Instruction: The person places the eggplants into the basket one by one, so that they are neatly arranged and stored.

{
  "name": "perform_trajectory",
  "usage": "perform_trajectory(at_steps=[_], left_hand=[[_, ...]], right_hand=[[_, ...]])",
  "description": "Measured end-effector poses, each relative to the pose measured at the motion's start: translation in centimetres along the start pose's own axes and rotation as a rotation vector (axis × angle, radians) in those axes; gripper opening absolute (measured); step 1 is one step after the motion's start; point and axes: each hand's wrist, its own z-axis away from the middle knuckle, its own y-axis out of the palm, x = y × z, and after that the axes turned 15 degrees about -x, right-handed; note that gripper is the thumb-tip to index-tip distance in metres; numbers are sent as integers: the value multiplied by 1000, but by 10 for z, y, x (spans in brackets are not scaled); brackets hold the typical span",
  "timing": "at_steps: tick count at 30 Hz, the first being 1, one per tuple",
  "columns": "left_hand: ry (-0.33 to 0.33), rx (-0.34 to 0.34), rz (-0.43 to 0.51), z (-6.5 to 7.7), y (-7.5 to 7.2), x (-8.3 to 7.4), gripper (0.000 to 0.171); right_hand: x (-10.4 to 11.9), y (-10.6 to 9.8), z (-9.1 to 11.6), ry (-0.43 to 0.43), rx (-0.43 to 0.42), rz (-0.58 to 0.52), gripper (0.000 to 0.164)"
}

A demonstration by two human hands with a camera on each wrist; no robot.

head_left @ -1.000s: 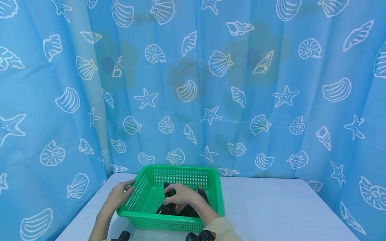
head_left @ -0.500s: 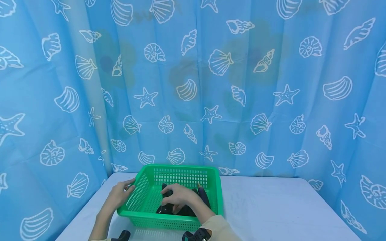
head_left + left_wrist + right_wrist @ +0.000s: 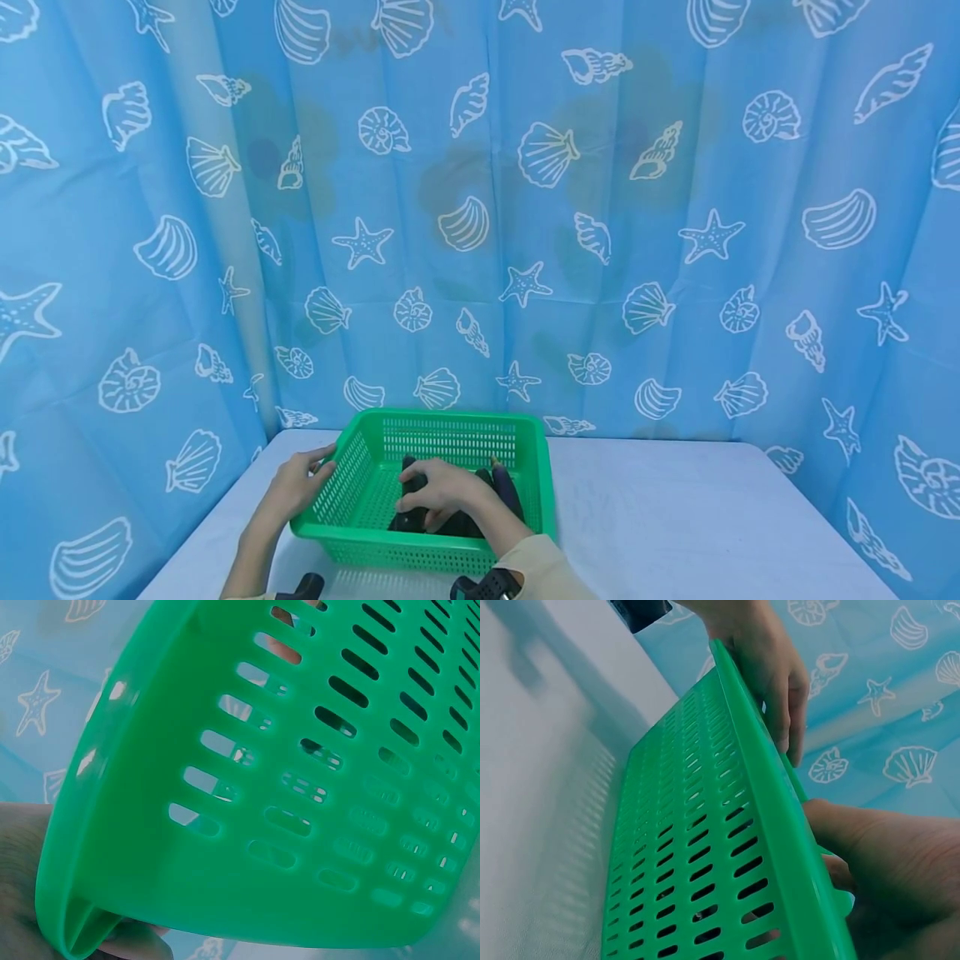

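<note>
My left hand (image 3: 298,486) grips the left rim of a green plastic basket (image 3: 420,546). In the left wrist view, part of that hand shows at the lower left, by the rim. My right hand (image 3: 444,490) reaches down into the basket and holds a glossy, dark eggplant (image 3: 412,518), its thumb and fingers around the middle. This eggplant stands near the front wall, its upper end showing above my fingers. Farther right in the basket lies another dark purple eggplant (image 3: 508,492) with a pale stem end. More dark eggplants are partly hidden under my right wrist.
A white-covered table (image 3: 675,508) carries the basket near its left side. Behind and on both sides hangs a blue curtain (image 3: 480,333) printed with white shells and starfish. Dark wrist devices (image 3: 487,586) sit at both wrists.
My right hand has shifted slightly left together with the eggplant, uncovering more of the eggplants on the right. My left hand stays on the rim.
</note>
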Motion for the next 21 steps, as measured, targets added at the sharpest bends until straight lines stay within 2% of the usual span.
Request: perform_trajectory(at_steps=[12,21], left_hand=[[-7,4,-27,-2,0,0,46],[-18,4,-11,-1,1,1,46]], right_hand=[[1,1,-2,2,15,48,44],[3,1,0,8,7,55,46]])
